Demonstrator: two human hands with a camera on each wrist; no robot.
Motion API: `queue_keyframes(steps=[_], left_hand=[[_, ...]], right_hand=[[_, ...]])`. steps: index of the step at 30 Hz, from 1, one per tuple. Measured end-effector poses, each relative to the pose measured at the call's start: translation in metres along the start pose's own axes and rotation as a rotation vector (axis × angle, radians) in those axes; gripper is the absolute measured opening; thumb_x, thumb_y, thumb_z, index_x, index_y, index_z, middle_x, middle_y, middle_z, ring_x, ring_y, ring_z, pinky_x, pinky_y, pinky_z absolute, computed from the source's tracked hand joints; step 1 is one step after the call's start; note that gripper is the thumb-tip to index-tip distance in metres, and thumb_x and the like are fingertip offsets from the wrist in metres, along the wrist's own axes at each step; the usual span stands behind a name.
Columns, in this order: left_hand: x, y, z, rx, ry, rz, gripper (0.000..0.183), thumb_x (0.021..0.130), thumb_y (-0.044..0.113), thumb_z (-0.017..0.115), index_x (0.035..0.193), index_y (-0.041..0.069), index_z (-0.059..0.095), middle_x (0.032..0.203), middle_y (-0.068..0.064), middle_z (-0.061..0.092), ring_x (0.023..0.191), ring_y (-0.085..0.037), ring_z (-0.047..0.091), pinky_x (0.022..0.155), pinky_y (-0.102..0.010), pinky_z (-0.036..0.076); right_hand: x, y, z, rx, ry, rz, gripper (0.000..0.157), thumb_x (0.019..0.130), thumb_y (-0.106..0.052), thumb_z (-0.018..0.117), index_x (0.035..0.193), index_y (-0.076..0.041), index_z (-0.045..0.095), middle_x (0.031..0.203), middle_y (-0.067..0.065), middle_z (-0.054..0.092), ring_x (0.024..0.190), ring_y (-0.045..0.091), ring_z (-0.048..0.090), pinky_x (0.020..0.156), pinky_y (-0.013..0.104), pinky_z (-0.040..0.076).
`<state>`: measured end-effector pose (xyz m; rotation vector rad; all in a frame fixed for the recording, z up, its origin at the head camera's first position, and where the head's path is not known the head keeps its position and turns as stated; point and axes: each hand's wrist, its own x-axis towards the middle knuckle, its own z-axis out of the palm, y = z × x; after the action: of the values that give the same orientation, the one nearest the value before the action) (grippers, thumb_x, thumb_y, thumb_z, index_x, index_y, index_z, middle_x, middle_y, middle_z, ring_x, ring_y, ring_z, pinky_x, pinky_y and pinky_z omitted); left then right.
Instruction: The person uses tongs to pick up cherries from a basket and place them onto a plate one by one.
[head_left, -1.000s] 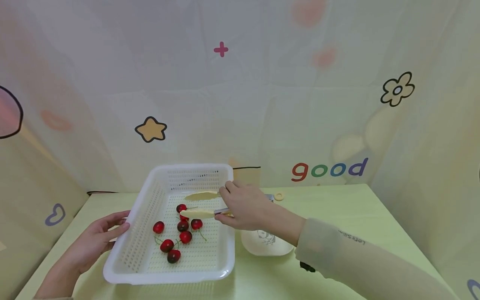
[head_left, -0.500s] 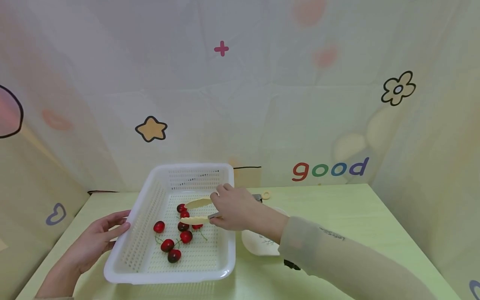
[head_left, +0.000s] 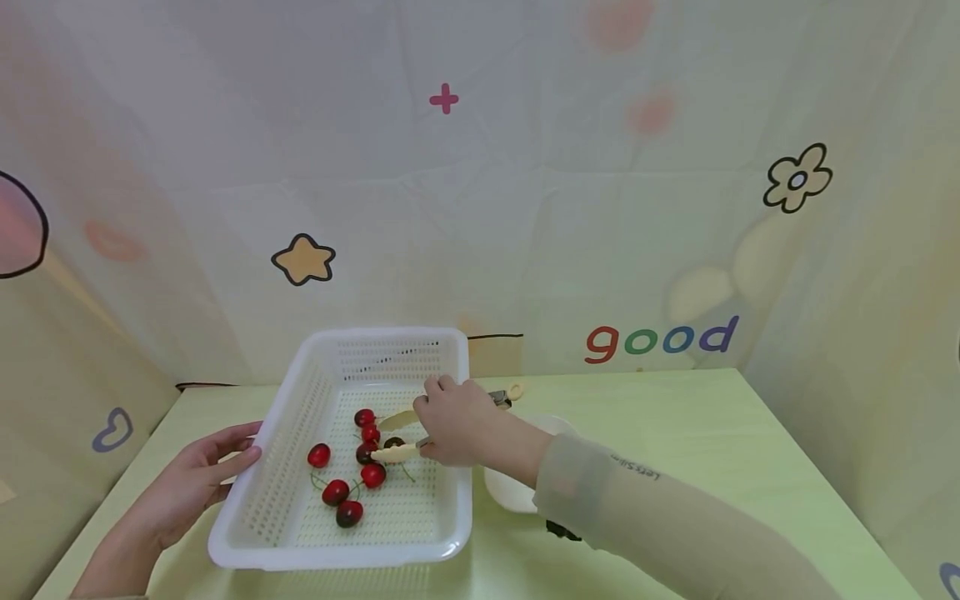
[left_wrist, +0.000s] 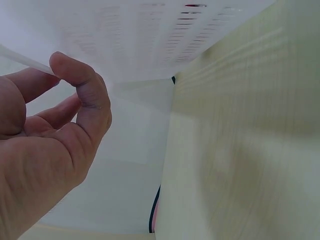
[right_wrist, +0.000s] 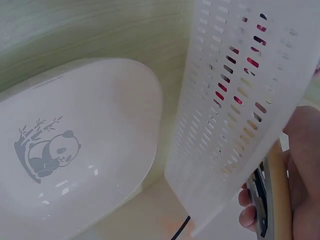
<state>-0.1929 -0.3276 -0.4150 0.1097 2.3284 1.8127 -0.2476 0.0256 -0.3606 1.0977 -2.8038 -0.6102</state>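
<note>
A white perforated plastic basket holds several red cherries, some with green stems. My left hand grips the basket's left rim, thumb above and fingers below; the left wrist view shows this hand pinching the edge. In my right hand is a pair of tongs with cream tips and metal arms. The tips are apart, reaching down among the cherries, either side of a dark cherry partly covered by the near tip. Whether they touch it I cannot tell.
A white dish with a panda print stands right of the basket, partly behind my right forearm. The basket's right wall rises between dish and cherries. A patterned curtain hangs behind the pale green table.
My right hand has moved left and slightly down with the tongs, deeper into the basket. The tips have come closer together. My left hand stays at the rim.
</note>
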Motion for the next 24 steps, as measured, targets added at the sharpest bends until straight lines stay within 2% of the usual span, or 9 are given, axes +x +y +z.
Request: queue_keyframes(steps=[7,15,24], left_hand=[[0.0,0.0,-0.002,-0.005,-0.006,0.004,0.059,0.108,0.016,0.056,0.154,-0.011,0.031,0.122,-0.007,0.056,0.099,-0.016,0.067,0.082,-0.035,0.059],[-0.001,0.0,-0.001,-0.004,-0.008,0.012,0.058,0.108,0.016,0.056,0.153,-0.011,0.031,0.121,-0.008,0.056,0.099,-0.017,0.067,0.082,-0.035,0.059],[-0.001,0.001,0.0,-0.009,-0.006,0.001,0.059,0.108,0.016,0.056,0.154,-0.01,0.031,0.123,-0.009,0.056,0.1,-0.017,0.067,0.082,-0.035,0.059]], right_hand=[[0.001,-0.004,0.001,-0.022,0.003,0.004,0.054,0.097,-0.062,0.058,0.124,-0.015,0.063,0.101,0.001,0.054,0.087,0.016,0.05,0.061,0.029,0.051],[0.004,-0.01,-0.003,-0.015,-0.046,0.019,0.048,0.096,-0.056,0.062,0.12,-0.015,0.064,0.101,0.001,0.054,0.088,0.016,0.051,0.064,0.029,0.051],[0.004,-0.017,-0.007,-0.071,-0.108,0.012,0.054,0.1,-0.056,0.059,0.134,-0.014,0.061,0.118,-0.001,0.061,0.097,0.014,0.055,0.071,0.027,0.054]])
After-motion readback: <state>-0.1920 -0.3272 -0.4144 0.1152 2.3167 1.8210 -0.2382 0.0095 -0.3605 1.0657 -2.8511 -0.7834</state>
